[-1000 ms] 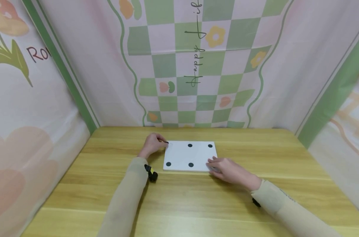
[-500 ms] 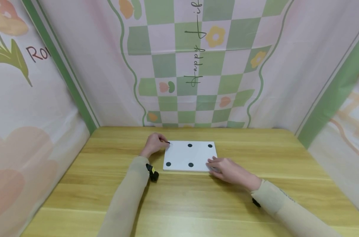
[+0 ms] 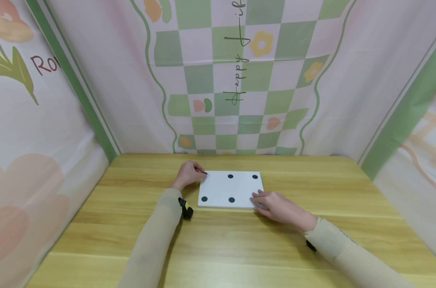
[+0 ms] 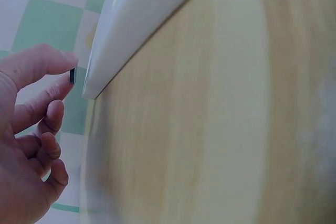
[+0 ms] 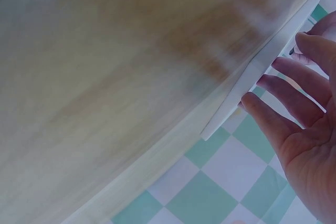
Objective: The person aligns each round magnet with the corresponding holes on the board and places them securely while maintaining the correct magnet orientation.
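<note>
A white rectangular board lies on the wooden table, with several black round dots on its top. Between thumb and index finger, my left hand pinches a small thin black disc at the board's far left corner. The other left fingers are loosely curled beside the board in the left wrist view. My right hand rests at the near right corner of the board, its fingers extended over the edge. That corner's surface is partly hidden beneath the right hand.
The table meets a hanging fabric backdrop with green and white checks at its far edge. Fabric also hangs at the left and right sides. A black wrist camera sits on the left sleeve.
My left hand has shifted slightly to the right, bringing the black disc a little farther over the board's far left corner. The right hand and the board have stayed in place.
</note>
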Demonstrator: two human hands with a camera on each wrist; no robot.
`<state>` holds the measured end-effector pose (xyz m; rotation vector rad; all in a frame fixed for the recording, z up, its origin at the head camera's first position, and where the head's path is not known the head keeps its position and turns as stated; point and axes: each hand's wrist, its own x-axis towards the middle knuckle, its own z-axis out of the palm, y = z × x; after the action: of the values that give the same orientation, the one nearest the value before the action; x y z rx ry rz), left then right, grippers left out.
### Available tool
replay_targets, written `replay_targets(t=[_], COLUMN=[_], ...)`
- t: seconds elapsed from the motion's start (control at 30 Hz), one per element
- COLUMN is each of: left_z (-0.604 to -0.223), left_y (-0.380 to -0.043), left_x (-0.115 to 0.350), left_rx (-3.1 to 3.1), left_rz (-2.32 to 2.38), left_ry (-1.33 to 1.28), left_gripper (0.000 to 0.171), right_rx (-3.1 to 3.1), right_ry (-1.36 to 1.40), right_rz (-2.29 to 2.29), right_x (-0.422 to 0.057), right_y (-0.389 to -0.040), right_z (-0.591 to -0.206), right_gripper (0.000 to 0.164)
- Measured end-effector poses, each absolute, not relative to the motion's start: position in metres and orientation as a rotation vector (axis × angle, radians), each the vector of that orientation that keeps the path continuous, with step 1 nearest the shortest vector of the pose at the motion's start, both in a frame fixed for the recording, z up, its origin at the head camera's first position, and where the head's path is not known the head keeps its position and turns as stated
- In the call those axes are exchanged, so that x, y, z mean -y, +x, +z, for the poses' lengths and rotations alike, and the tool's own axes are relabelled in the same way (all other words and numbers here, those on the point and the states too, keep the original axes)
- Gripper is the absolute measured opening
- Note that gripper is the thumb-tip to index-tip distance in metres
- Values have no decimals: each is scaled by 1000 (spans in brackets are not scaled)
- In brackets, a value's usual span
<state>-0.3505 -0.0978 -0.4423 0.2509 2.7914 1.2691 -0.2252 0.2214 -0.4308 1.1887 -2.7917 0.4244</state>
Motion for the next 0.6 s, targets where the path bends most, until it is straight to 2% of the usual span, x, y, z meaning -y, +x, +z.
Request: replay_targets(t=[0.6], left_z=[-439], left_y=[-349], left_x=[94], left_rx=[-2813], left_rz=[1207], left_ry=[300], left_gripper=[14], right_rx=[2777], right_ry=[1199], right_rz=[414], right_x=[-221], right_y=[-226], right_z=[-432], right_gripper=[30])
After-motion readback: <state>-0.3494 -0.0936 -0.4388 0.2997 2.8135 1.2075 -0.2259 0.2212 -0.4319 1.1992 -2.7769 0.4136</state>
